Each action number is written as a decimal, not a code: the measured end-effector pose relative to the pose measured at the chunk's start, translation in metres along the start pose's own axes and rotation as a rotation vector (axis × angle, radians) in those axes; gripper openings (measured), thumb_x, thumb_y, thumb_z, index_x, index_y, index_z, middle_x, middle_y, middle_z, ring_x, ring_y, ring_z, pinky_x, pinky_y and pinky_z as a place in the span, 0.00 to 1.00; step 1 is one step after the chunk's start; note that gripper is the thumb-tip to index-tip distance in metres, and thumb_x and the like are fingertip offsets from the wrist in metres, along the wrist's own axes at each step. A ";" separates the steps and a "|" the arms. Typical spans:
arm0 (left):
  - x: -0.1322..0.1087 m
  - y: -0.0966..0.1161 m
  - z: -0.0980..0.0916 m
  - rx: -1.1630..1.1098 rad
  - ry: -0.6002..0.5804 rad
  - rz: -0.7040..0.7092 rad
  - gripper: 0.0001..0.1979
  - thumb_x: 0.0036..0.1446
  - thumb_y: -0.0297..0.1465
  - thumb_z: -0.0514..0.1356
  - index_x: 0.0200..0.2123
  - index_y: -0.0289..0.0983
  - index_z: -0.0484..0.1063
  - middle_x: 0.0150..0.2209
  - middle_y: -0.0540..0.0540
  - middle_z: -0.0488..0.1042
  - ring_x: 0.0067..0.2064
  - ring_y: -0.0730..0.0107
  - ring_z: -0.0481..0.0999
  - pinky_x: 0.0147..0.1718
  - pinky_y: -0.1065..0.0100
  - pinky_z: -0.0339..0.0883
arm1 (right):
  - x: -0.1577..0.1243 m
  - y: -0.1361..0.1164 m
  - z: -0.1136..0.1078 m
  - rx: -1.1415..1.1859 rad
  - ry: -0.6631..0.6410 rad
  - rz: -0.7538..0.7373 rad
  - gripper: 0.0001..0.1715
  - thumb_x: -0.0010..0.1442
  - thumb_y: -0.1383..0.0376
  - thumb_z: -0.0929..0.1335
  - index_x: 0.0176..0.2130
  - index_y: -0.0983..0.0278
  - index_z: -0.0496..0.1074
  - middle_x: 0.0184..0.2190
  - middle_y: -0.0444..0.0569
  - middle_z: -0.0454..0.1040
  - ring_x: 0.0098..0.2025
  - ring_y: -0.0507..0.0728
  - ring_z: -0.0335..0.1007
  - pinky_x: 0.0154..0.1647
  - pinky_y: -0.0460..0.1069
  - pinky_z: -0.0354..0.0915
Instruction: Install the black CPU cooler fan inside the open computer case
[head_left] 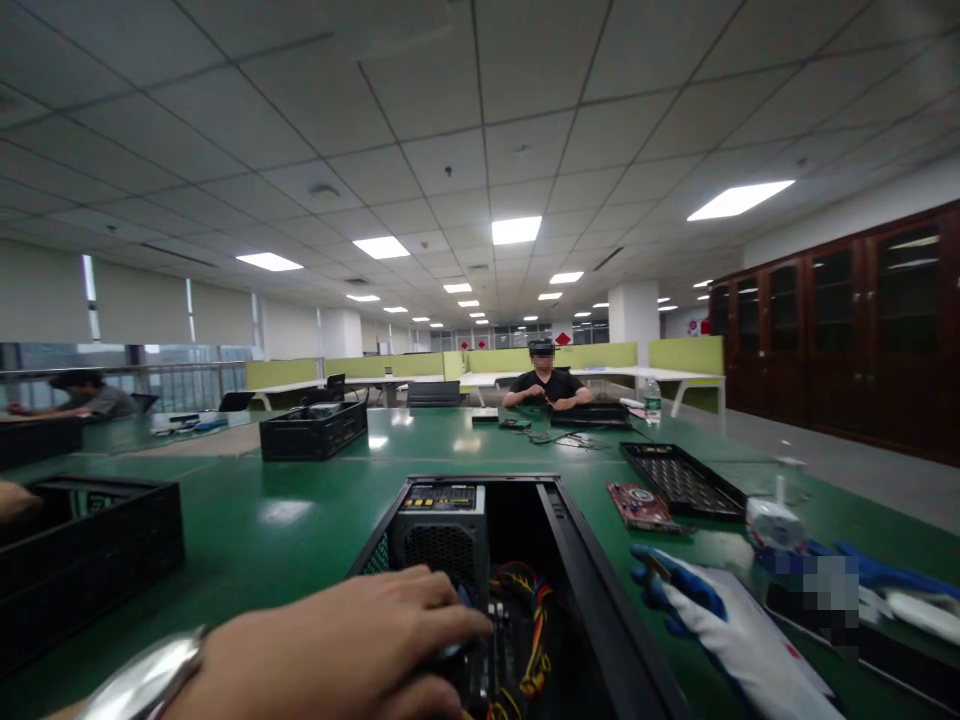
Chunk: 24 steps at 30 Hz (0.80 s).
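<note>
My left hand (337, 650) rests on the open computer case (577, 590) at the bottom middle. Gloves (720, 620) lie right of it. A card (641, 507) and tray (679, 480) sit behind them.

I am viewing a green tabletop (300, 520). Lying directly on it: an open computer case (525, 580), a black crate (82, 550), a second crate (313, 432), a perforated black panel (679, 480), a red circuit card (641, 505) and blue-and-white gloves (720, 620).
</note>
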<state>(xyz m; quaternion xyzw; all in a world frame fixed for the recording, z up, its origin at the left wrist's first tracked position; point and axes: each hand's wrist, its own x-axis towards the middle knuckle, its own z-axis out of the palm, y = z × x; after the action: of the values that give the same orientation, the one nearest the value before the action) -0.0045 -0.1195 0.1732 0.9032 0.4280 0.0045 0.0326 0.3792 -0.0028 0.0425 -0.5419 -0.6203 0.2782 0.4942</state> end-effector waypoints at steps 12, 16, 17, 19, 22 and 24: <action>0.090 -0.049 0.029 0.502 -0.289 0.207 0.44 0.49 0.47 0.71 0.68 0.49 0.60 0.57 0.31 0.70 0.55 0.36 0.73 0.48 0.44 0.72 | -0.018 -0.141 0.016 -0.245 -0.314 -0.332 0.32 0.52 0.56 0.74 0.56 0.59 0.78 0.49 0.49 0.83 0.51 0.64 0.79 0.53 0.52 0.72; 0.097 -0.044 0.035 0.516 -0.288 0.198 0.46 0.48 0.45 0.72 0.68 0.51 0.58 0.57 0.31 0.70 0.54 0.32 0.73 0.44 0.41 0.73 | -0.021 -0.183 0.051 -0.307 -0.519 -0.430 0.25 0.51 0.63 0.75 0.51 0.59 0.81 0.42 0.46 0.85 0.41 0.59 0.80 0.42 0.48 0.72; 0.097 -0.045 0.036 0.517 -0.281 0.208 0.46 0.47 0.45 0.73 0.68 0.51 0.59 0.56 0.31 0.71 0.53 0.33 0.74 0.43 0.42 0.74 | -0.018 -0.187 0.058 -0.319 -0.551 -0.452 0.23 0.51 0.65 0.75 0.48 0.59 0.82 0.40 0.45 0.85 0.39 0.58 0.80 0.39 0.47 0.71; 0.092 -0.044 0.031 0.507 -0.236 0.230 0.46 0.45 0.44 0.74 0.67 0.51 0.61 0.55 0.33 0.71 0.51 0.35 0.76 0.42 0.44 0.75 | -0.007 -0.191 0.070 -0.369 -0.564 -0.511 0.17 0.50 0.67 0.75 0.43 0.60 0.83 0.38 0.45 0.85 0.38 0.58 0.79 0.37 0.47 0.70; 0.062 -0.032 0.009 0.444 -0.086 0.217 0.47 0.43 0.40 0.76 0.66 0.51 0.61 0.58 0.33 0.68 0.52 0.36 0.76 0.44 0.44 0.76 | 0.011 -0.189 0.081 -0.499 -0.526 -0.583 0.15 0.50 0.64 0.76 0.40 0.60 0.83 0.39 0.48 0.85 0.40 0.61 0.79 0.39 0.49 0.70; 0.032 -0.021 -0.012 0.381 0.022 0.162 0.48 0.45 0.39 0.76 0.67 0.55 0.59 0.64 0.35 0.63 0.55 0.37 0.75 0.46 0.44 0.76 | 0.019 -0.186 0.089 -0.614 -0.531 -0.578 0.18 0.51 0.62 0.75 0.44 0.60 0.82 0.40 0.51 0.85 0.40 0.62 0.80 0.40 0.51 0.71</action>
<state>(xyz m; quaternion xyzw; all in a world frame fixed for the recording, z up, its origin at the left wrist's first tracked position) -0.0009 -0.0814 0.1832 0.9243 0.3476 -0.0639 -0.1441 0.2251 -0.0156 0.1802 -0.3786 -0.9029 0.0627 0.1935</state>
